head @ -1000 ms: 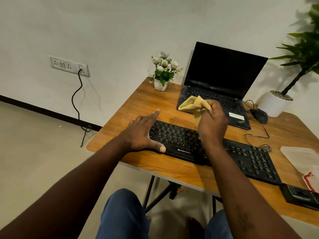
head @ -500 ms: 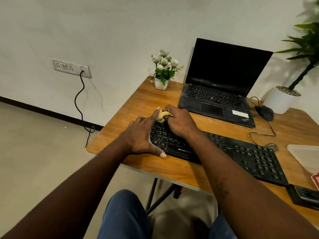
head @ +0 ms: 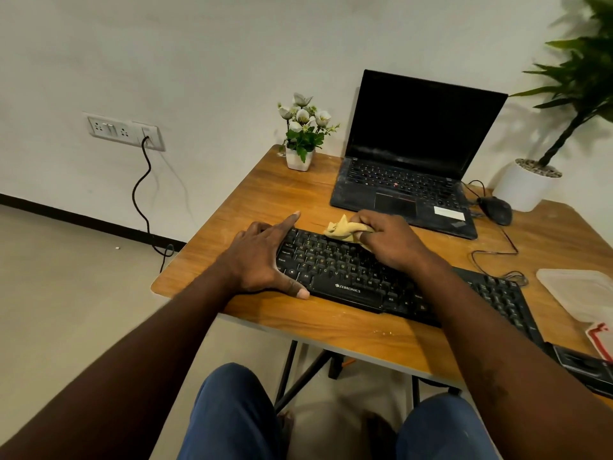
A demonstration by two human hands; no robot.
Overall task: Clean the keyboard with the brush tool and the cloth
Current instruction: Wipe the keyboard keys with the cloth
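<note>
A long black keyboard (head: 345, 273) lies slantwise on the wooden table (head: 272, 200). My left hand (head: 262, 257) rests flat on the keyboard's left end, thumb against its front edge, fingers spread, holding it down. My right hand (head: 388, 240) is closed on a crumpled yellow cloth (head: 341, 227) and presses it on the upper key rows, a little right of the left end. Part of the cloth sticks out to the left of my fingers. I see no brush tool.
An open black laptop (head: 411, 171) stands behind the keyboard, with a black mouse (head: 496, 210) and its cable to its right. A small flower pot (head: 300, 157) sits at the back left, a white plant pot (head: 527, 185) at the back right. A clear plastic lid (head: 580, 290) and a black device (head: 583, 363) lie at the right edge.
My right hand came down from above the laptop with the cloth to the keyboard's far left, then slid a little to the right along the top rows. My left hand stayed put.
</note>
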